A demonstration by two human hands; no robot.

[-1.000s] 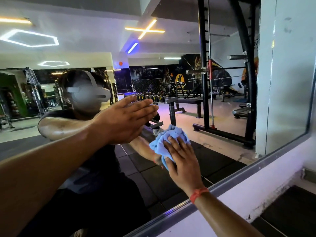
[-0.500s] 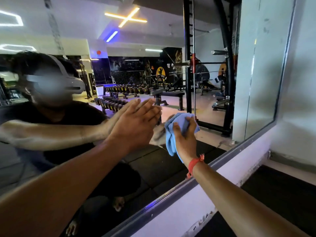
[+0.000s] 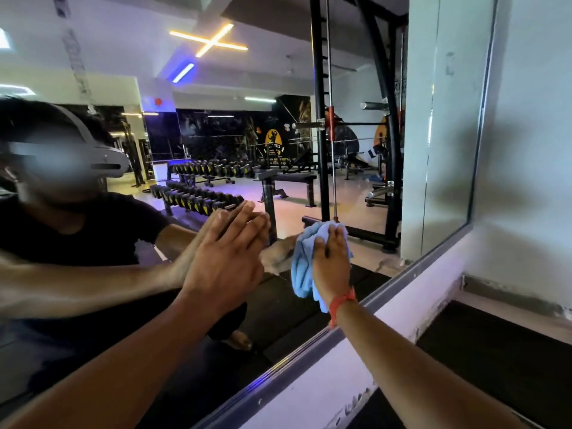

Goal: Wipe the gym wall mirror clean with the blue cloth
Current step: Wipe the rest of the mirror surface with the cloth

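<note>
Head view, near to far. Two bare forearms reach forward from the lower edge of the frame; the right one carries a red wristband (image 3: 342,304). The left hand (image 3: 227,258) lies flat against the wall mirror (image 3: 439,150), fingers (image 3: 247,224) straight and held together, gripping nothing. Just beside it, the right hand (image 3: 332,264) presses the blue cloth (image 3: 305,261) to the glass with straight fingers; the bunched cloth shows above the fingertips and hangs down past the wrist on the left side of the hand. The cloth sits low on the mirror, near the metal frame (image 3: 309,348) that runs along its bottom edge, beneath which lies a white wall strip (image 3: 399,314). A dark floor mat (image 3: 495,360) lies at lower right. In the reflection appear the person in a dark shirt wearing a head-mounted device, rows of dumbbells (image 3: 198,199) on racks, a flat bench (image 3: 286,181), a black rack machine (image 3: 322,119) and, farthest, a cross-shaped ceiling light (image 3: 209,41).
</note>
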